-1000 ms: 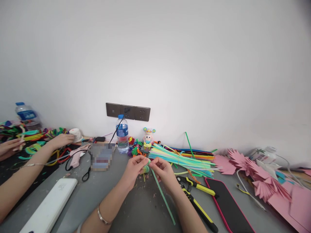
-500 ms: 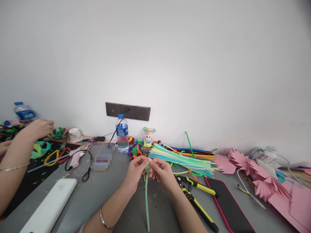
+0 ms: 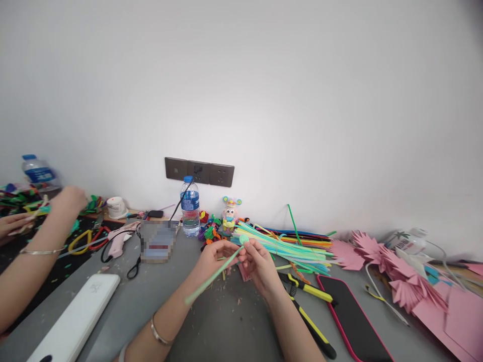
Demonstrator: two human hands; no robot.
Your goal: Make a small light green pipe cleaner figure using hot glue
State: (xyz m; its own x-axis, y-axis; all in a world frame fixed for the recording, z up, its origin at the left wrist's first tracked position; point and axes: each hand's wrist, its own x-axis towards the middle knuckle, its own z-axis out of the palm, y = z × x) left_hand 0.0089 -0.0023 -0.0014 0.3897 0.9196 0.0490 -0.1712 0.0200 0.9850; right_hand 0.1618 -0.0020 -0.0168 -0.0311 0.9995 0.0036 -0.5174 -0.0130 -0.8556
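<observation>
A pale green pipe cleaner (image 3: 211, 277) has a small round coil at its upper end, and its straight tail slants down to the left across my left wrist. My left hand (image 3: 216, 259) has its fingers closed on the strip just below the coil. On the other side, my right hand (image 3: 258, 264) pinches the coil between thumb and fingers. Both hands are held close together above the grey table (image 3: 226, 332). Just behind them lies a bundle of pastel pipe cleaners (image 3: 283, 246), with a small toy figure (image 3: 229, 215) at its left end.
Pliers (image 3: 309, 322) and a pink-edged phone (image 3: 354, 317) lie right, before pink folded paper (image 3: 403, 276). A water bottle (image 3: 190, 208) stands behind. At left are a white power bank (image 3: 77, 317), a pink glue gun (image 3: 118, 244) and another person's hands (image 3: 70, 203).
The coil has moved up and right, and the strip's tail has swung from hanging straight down to slanting left. My right hand has shifted slightly right. The other person's hands have moved.
</observation>
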